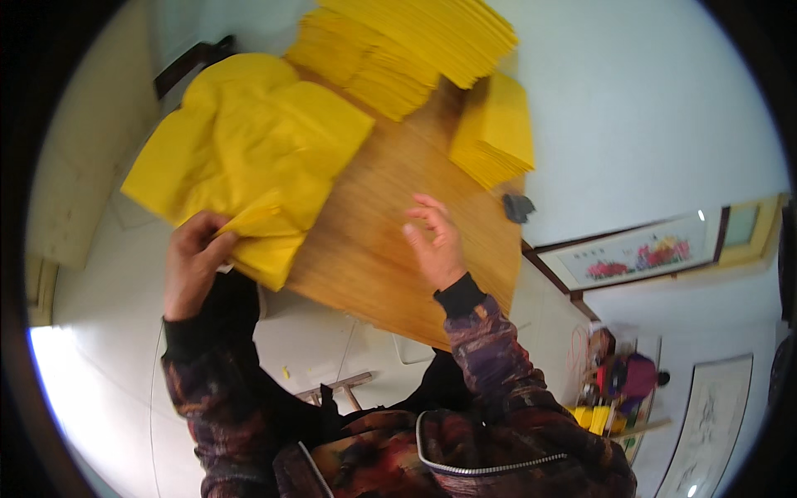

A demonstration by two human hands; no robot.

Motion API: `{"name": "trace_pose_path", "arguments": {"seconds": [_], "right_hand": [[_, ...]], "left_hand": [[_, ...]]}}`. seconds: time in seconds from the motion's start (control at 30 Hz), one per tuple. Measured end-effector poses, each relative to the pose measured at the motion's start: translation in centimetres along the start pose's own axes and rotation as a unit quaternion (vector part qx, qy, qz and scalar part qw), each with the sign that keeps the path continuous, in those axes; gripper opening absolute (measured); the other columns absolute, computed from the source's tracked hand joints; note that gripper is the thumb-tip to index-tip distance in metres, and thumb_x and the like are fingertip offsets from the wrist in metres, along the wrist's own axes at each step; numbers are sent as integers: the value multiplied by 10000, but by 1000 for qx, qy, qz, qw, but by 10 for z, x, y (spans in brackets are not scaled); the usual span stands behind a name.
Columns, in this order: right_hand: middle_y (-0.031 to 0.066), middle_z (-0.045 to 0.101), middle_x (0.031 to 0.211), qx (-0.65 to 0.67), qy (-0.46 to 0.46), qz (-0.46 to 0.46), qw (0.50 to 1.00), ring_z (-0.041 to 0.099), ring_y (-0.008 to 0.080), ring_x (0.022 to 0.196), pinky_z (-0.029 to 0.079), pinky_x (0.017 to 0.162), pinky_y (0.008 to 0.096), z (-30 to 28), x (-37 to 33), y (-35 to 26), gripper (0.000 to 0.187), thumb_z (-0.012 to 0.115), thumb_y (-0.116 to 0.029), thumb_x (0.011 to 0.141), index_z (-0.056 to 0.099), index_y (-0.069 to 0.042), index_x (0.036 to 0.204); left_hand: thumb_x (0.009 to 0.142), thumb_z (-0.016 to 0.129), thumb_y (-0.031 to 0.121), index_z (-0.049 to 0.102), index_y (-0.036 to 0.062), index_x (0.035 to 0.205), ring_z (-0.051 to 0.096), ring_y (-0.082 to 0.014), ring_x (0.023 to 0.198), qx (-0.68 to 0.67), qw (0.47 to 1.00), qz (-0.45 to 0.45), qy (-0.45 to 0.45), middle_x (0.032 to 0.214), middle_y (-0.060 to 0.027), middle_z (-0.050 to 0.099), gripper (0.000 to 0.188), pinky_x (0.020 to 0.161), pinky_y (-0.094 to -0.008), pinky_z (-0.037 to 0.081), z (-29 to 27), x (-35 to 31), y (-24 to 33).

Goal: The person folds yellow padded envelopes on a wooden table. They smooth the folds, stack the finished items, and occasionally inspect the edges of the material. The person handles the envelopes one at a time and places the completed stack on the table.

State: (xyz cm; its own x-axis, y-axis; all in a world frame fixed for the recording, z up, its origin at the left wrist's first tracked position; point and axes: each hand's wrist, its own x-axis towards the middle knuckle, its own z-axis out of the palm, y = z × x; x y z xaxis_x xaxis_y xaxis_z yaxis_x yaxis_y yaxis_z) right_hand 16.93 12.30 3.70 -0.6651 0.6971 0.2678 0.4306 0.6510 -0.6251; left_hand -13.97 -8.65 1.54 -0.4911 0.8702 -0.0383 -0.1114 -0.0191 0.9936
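My left hand (197,261) pinches the near corner of a large yellow sheet (249,141) between thumb and fingers. The sheet looks like creased paper. It spreads over the left part of a wooden table (390,241), with its left side reaching past the table edge. Near the held corner the sheet is bunched into folds. My right hand (436,241) hovers over the bare wood to the right of the sheet. Its fingers are loosely bent and apart from the thumb, with nothing visible in them.
Stacks of folded yellow sheets (423,33) lie at the table's far side, and another yellow stack (498,133) sits at the far right. A small dark object (519,207) rests by the right edge. A framed flower picture (639,253) is at the right wall.
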Motion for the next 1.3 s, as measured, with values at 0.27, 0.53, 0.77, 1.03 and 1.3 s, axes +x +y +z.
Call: {"name": "trace_pose_path", "arguments": {"seconds": [0.27,0.53,0.77,1.03,1.3], "right_hand": [[120,629,1073,-227,248,220,916,577,253,1039,450,915,357,-143,-32,225,299,636,-116,858,609,6,1130],[94,604,813,-336,195,151,909,588,249,830,463,777,376,-170,5,315,121,623,-158,805,611,-40,830],[111,677,873,-296,217,107,924,630,277,805,485,770,397,-161,8,239,294,747,-236,772,655,-4,926],[121,614,942,-45,-87,-95,991,599,304,856,493,747,340,21,-6,-57,180,694,-28,767,639,-42,938],[111,569,870,-86,-79,-334,935,553,301,775,468,676,361,79,32,-147,276,675,80,704,646,-33,954]], "left_hand": [[894,604,91,597,41,901,515,-46,675,-20,1000,-16,10,777,34,574,52,629,-196,430,-1,2,-2],[851,623,86,608,12,898,524,-82,672,44,998,-25,30,750,4,565,89,610,-221,426,-3,-4,3],[880,640,98,616,31,935,536,-53,716,-53,998,-46,-2,812,29,600,90,657,-199,445,0,-4,5],[885,641,98,626,21,951,529,-46,702,-21,999,-29,12,818,31,603,103,639,-202,448,4,-3,5],[825,654,79,622,-22,875,539,-65,699,-31,999,-4,28,748,0,605,117,642,-224,449,4,-5,5]]}}
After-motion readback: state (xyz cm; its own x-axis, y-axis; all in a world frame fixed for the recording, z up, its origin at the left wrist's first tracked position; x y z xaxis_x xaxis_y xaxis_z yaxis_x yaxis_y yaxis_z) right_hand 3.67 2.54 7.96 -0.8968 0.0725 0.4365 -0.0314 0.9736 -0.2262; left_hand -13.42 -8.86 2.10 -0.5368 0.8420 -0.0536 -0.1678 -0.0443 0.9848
